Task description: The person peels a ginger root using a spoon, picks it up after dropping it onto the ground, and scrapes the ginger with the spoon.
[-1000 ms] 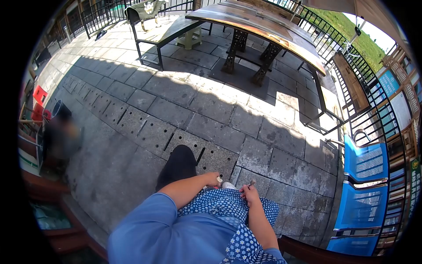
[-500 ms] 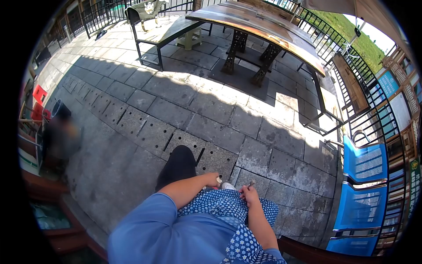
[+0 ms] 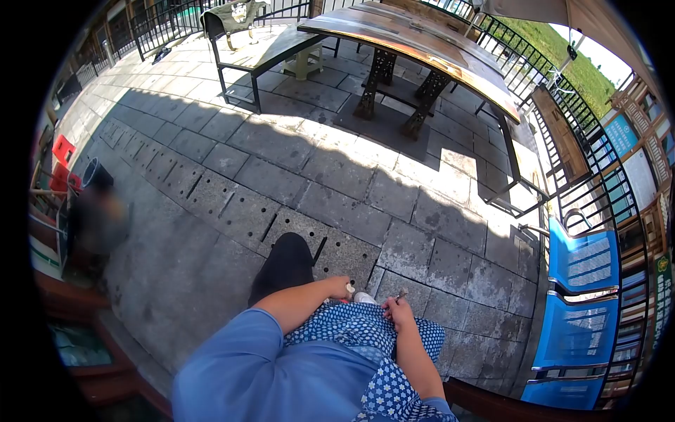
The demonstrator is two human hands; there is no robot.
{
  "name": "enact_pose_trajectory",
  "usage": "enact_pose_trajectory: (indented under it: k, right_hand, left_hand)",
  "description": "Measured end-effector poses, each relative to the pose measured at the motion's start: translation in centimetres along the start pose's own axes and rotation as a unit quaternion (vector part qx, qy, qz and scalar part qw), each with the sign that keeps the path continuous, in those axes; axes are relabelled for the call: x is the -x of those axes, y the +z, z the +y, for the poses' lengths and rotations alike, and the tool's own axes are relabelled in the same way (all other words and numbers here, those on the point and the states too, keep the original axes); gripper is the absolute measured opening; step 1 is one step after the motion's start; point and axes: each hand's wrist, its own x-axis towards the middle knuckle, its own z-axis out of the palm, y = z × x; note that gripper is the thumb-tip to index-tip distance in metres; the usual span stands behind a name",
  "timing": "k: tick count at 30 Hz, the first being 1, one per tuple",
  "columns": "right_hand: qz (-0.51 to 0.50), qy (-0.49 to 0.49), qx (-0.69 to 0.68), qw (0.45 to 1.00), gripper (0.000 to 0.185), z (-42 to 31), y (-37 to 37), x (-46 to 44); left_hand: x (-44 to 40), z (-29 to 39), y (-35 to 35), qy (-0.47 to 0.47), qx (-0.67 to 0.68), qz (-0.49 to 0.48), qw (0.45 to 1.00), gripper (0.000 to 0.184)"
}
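My left hand (image 3: 340, 287) is closed, with a small pale piece (image 3: 350, 288) showing at its fingertips; its kind is too small to make out. Across my lap, my right hand (image 3: 399, 314) is pinched around a small greyish-brown thing (image 3: 403, 292) that pokes up above the fingers. A little gap separates the two hands. Beneath them lies a blue patterned apron (image 3: 351, 323), spread over my lap. Between the hands, part of a white shoe (image 3: 364, 298) shows beyond the apron, with a bit of something red beside the left hand.
Grey paving (image 3: 323, 190) stretches ahead, crossed by drilled drain slabs (image 3: 232, 204). A long table (image 3: 422, 42) and a bench (image 3: 281, 53) stand farther off. Blue seats (image 3: 580, 330) line the right side, by a black railing (image 3: 612, 183). At left are a dark bucket (image 3: 96, 174) and red stools (image 3: 63, 150).
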Motion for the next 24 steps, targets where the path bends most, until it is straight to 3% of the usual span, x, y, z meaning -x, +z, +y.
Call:
enact_pose_trajectory:
  k: [24]
  right_hand:
    - [0.003, 0.006, -0.014, 1.0, 0.021, -0.13, 0.09, 0.17]
  left_hand:
    - [-0.39, -0.17, 0.17, 0.0, -0.003, -0.005, 1.0, 0.054]
